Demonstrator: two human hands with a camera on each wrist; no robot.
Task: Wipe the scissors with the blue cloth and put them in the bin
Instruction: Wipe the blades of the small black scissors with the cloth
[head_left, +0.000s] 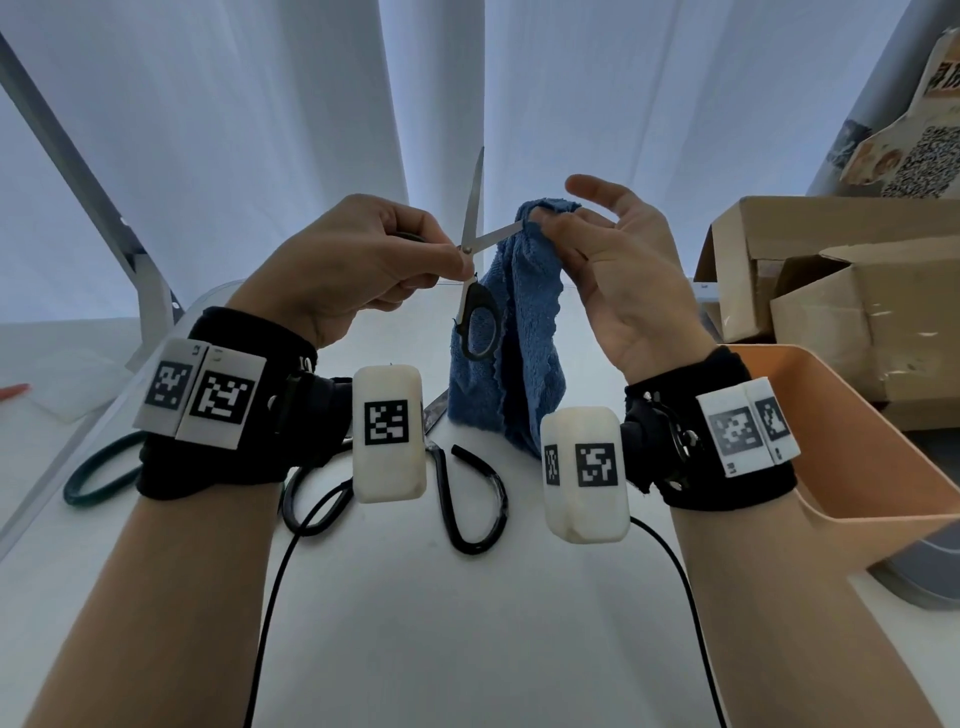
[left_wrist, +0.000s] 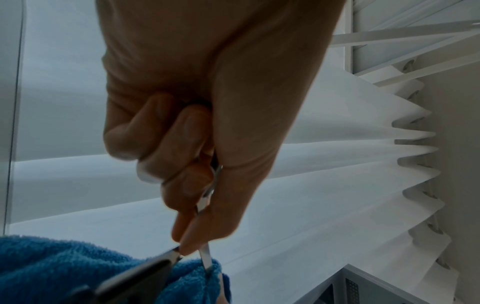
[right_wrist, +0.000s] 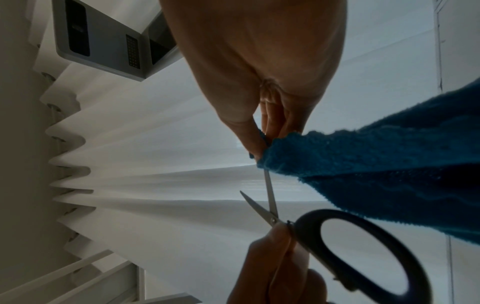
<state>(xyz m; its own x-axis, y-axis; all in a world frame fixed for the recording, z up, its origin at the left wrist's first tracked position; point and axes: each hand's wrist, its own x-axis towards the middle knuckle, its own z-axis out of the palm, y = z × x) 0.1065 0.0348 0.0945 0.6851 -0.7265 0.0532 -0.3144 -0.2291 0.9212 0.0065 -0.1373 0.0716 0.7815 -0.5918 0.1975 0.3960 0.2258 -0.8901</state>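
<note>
Midair, the left hand grips the open scissors near the pivot, while the right hand pinches the blue cloth around one blade tip.

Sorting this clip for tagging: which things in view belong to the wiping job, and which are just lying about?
In the job:
black-handled scissors, held open by the left hand
blue cloth, pinched on one blade by the right hand
orange bin

Lying about:
other scissors on the table
cardboard boxes
</note>
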